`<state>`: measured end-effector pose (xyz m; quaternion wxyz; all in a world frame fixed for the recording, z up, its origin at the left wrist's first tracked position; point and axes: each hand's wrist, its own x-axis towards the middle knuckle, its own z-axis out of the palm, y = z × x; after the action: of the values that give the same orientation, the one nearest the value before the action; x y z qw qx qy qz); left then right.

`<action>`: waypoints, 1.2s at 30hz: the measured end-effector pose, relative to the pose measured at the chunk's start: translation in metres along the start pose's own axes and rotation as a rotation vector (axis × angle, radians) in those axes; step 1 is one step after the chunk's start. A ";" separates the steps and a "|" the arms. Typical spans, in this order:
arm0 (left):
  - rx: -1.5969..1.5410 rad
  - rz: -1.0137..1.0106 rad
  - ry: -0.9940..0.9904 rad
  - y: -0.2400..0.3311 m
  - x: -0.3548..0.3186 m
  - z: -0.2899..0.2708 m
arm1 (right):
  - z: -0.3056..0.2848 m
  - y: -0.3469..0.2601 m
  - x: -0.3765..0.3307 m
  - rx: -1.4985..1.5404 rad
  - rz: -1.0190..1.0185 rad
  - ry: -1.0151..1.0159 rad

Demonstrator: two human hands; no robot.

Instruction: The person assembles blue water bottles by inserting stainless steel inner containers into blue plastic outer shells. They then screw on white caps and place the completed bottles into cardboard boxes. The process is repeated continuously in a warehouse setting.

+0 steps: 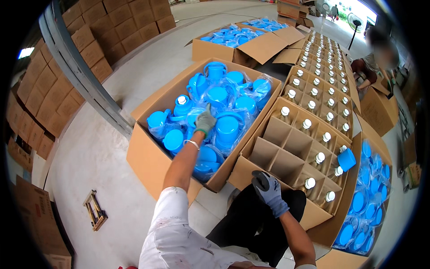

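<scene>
I see a small wooden frame (pixel 95 210) on the concrete floor (pixel 89 152), well off to the side of the hands. Stacked cardboard boxes (pixel 112 31) line the wall far beyond them. A person (pixel 374 67) crouches far ahead, beside a standing fan (pixel 356 22).

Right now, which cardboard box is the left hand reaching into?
The left hand is in the box of bagged blue lids, left of the divided bottle box, whose near cells are empty.
</scene>
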<state>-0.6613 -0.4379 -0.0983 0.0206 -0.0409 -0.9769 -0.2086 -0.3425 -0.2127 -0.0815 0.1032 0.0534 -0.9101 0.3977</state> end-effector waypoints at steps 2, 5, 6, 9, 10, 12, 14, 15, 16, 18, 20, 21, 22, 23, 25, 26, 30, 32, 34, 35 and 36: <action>-0.203 -0.021 0.043 -0.006 -0.001 -0.027 | -0.002 0.009 -0.005 -0.004 -0.036 0.048; -0.259 0.334 0.327 0.017 -0.021 -0.130 | -0.004 0.008 -0.009 0.092 -0.013 -0.002; -0.243 0.436 0.416 0.014 -0.018 -0.159 | -0.004 0.003 -0.007 0.144 -0.007 -0.049; -0.815 0.405 -0.056 0.113 -0.072 -0.270 | -0.008 0.019 0.006 -0.057 -0.091 0.068; -0.917 0.470 -0.117 0.136 -0.095 -0.303 | -0.016 0.001 0.017 -0.023 -0.160 0.153; -0.982 0.547 -0.272 0.170 -0.134 -0.354 | -0.050 -0.050 0.044 0.016 -0.355 0.299; -1.091 0.850 -0.539 0.165 -0.129 -0.385 | -0.091 -0.105 0.058 0.100 -0.525 0.362; -1.149 0.926 -0.874 0.191 -0.148 -0.399 | -0.111 -0.123 0.061 0.153 -0.559 0.373; -1.081 1.002 -0.984 0.215 -0.167 -0.409 | -0.127 -0.130 0.061 0.308 -0.563 0.347; -1.156 1.132 -0.900 0.257 -0.223 -0.403 | -0.149 -0.135 0.056 0.624 -0.566 0.286; -1.600 0.779 -0.990 0.254 -0.257 -0.402 | -0.144 -0.141 0.045 0.884 -0.502 0.180; -1.863 0.654 -1.118 0.271 -0.252 -0.376 | -0.162 -0.117 0.022 0.888 -0.393 0.206; -1.577 0.862 -0.897 0.255 -0.239 -0.355 | -0.162 -0.111 0.003 0.942 -0.334 0.181; -1.287 1.033 -0.672 0.238 -0.223 -0.331 | -0.159 -0.103 -0.018 0.974 -0.260 0.152; -1.509 0.852 -0.969 0.258 -0.249 -0.303 | -0.145 -0.069 -0.069 0.995 -0.068 0.117; -1.611 0.741 -1.121 0.273 -0.263 -0.287 | -0.135 -0.050 -0.099 0.988 0.033 0.109; -1.990 0.634 -1.183 0.238 -0.303 -0.209 | -0.083 -0.017 -0.198 0.910 0.271 -0.087; -1.975 0.494 -1.117 0.240 -0.303 -0.206 | -0.086 -0.004 -0.235 0.833 0.372 -0.224; -1.926 0.560 -1.073 0.231 -0.296 -0.205 | -0.100 0.010 -0.229 0.802 0.259 -0.212; -1.910 0.608 -1.052 0.230 -0.293 -0.200 | -0.112 0.004 -0.208 0.837 0.088 -0.070; -1.886 0.650 -1.018 0.227 -0.290 -0.195 | -0.135 -0.035 -0.173 0.877 -0.152 0.120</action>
<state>-0.3480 -0.3318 0.1556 -0.3672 -0.3741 -0.2654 -0.8092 -0.1477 -0.1344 -0.0068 0.1524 0.1357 -0.6414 0.7396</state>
